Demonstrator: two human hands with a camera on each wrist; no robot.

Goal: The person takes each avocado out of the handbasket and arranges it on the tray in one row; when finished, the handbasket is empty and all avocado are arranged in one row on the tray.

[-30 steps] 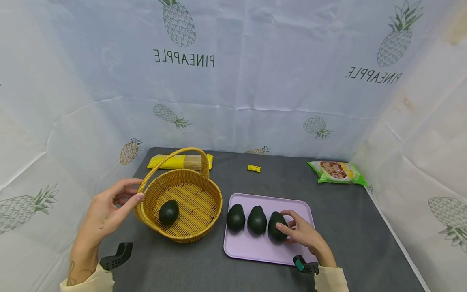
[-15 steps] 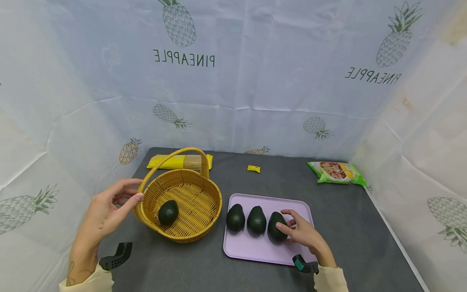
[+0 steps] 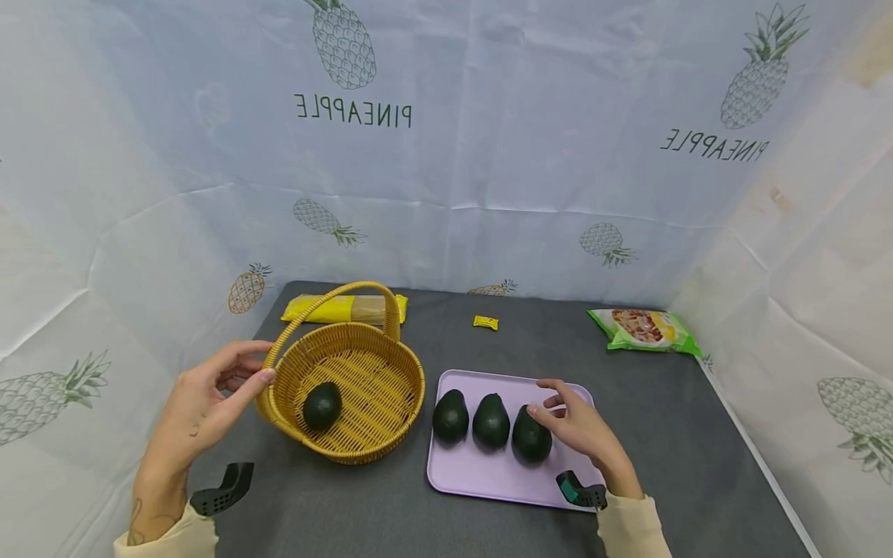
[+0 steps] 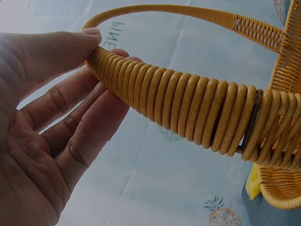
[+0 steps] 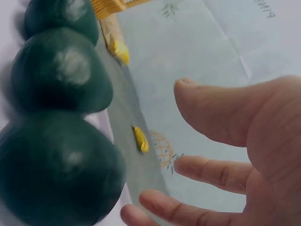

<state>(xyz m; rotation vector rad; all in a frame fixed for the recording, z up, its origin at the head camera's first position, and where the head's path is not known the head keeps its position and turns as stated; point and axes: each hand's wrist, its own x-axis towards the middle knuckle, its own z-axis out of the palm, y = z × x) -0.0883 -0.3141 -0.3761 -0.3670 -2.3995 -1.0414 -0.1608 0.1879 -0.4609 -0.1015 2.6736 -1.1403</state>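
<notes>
My left hand (image 3: 209, 399) pinches the wrapped handle of a yellow wicker basket (image 3: 408, 403) between thumb and fingers; the left wrist view shows the handle (image 4: 174, 103) close up. One dark green avocado (image 3: 322, 406) lies inside the basket at its left. To the right, a row of three avocados lies on a lilac tray (image 3: 488, 484): a left one (image 3: 450, 417), a middle one (image 3: 491, 422) and a right one (image 3: 532, 438). Above the right avocado my right hand (image 3: 579, 426) is spread. In the right wrist view its fingers stand apart from the nearest avocado (image 5: 61, 169).
Behind the basket lies a yellow pack of noodles (image 3: 335, 310). A small yellow wrapped piece (image 3: 485, 322) sits at the back middle. A green and white food bag (image 3: 645, 328) is at the back right. Pineapple-print curtains (image 3: 488, 155) enclose the dark grey table (image 3: 335, 511).
My right hand has let go of the right avocado and lifted slightly up from it. That avocado stays on the tray. The left hand and basket have not moved.
</notes>
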